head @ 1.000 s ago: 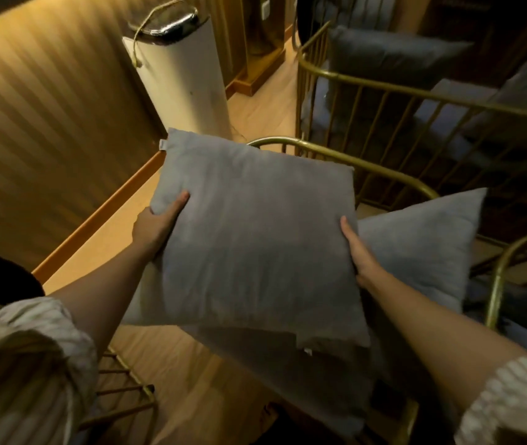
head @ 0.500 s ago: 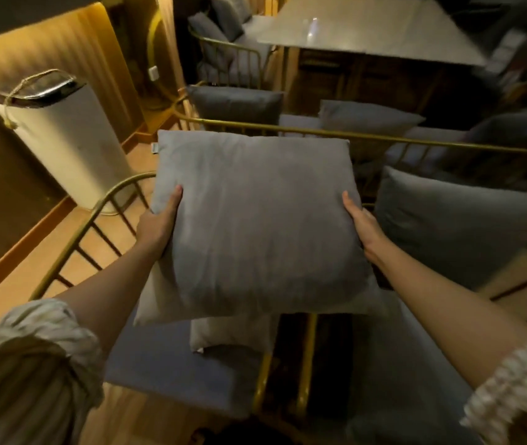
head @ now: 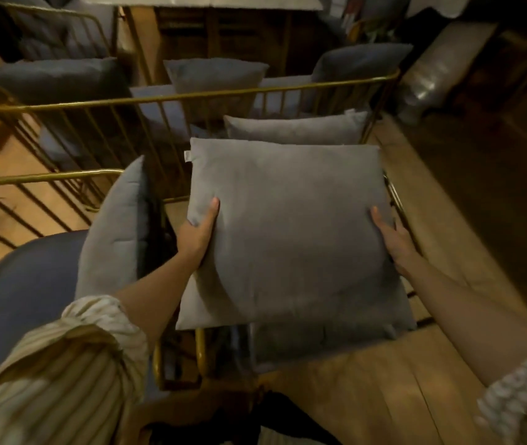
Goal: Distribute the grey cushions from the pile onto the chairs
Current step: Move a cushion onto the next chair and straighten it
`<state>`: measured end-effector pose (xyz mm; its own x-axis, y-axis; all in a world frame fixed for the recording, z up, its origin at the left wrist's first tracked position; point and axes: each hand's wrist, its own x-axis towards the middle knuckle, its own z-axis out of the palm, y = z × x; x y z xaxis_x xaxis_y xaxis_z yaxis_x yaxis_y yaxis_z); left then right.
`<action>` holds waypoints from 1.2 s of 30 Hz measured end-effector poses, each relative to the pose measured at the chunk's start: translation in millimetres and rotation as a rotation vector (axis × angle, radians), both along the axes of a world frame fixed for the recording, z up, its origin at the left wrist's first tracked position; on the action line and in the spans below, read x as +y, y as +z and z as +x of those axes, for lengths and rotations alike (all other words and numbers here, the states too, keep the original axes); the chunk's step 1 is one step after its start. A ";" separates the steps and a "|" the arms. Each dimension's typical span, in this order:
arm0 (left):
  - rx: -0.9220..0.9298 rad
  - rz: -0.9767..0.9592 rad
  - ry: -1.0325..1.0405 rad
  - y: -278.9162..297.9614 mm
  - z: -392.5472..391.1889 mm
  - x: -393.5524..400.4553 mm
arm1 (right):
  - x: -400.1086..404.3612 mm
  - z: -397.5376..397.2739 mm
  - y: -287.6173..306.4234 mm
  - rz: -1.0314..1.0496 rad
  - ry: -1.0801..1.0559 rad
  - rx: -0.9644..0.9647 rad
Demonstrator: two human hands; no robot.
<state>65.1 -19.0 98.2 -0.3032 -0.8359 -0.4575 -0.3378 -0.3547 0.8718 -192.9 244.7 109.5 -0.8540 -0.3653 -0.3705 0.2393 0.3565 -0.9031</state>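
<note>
Gripping a grey cushion [head: 288, 232] by both edges, the left hand [head: 196, 234] and right hand [head: 393, 239] carry it toward chairs ahead, several already cushioned.

Dim warm amber light, deep shadow toward the upper right, soft motion blur, wide-angle bending at the edges.

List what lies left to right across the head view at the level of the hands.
Blue seat pad → upright grey cushion → left hand → held grey cushion → right hand → wooden floor.
</note>
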 end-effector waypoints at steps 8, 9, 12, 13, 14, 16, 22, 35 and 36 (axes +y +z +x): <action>-0.050 0.207 -0.155 -53.4 -23.7 60.7 | 73.8 -26.2 -44.8 0.170 0.043 -0.072; -0.058 0.230 -0.176 -59.7 -25.0 65.4 | 73.4 -31.8 -46.6 0.184 0.075 -0.078; -0.076 0.295 -0.282 -75.7 -28.7 75.6 | 67.7 -57.2 -61.2 0.200 0.126 -0.098; -0.080 0.313 -0.320 -81.7 -29.0 77.4 | 63.9 -63.8 -66.4 0.207 0.158 -0.121; -0.091 0.328 -0.355 -86.9 -29.7 79.0 | 59.8 -68.9 -72.6 0.215 0.199 -0.143; -0.141 0.333 -0.419 -99.0 -31.9 80.6 | 52.2 -73.4 -90.7 0.244 0.307 -0.146; -0.256 0.247 -0.426 -119.6 -38.0 87.3 | 53.5 -74.1 -147.9 0.498 0.329 -0.035; -0.226 -0.248 -0.194 -75.7 49.8 14.4 | -100.5 74.7 -101.8 0.471 0.565 0.641; -0.244 -0.289 -0.140 -70.4 67.1 1.5 | -122.3 90.3 -97.2 0.450 0.608 0.639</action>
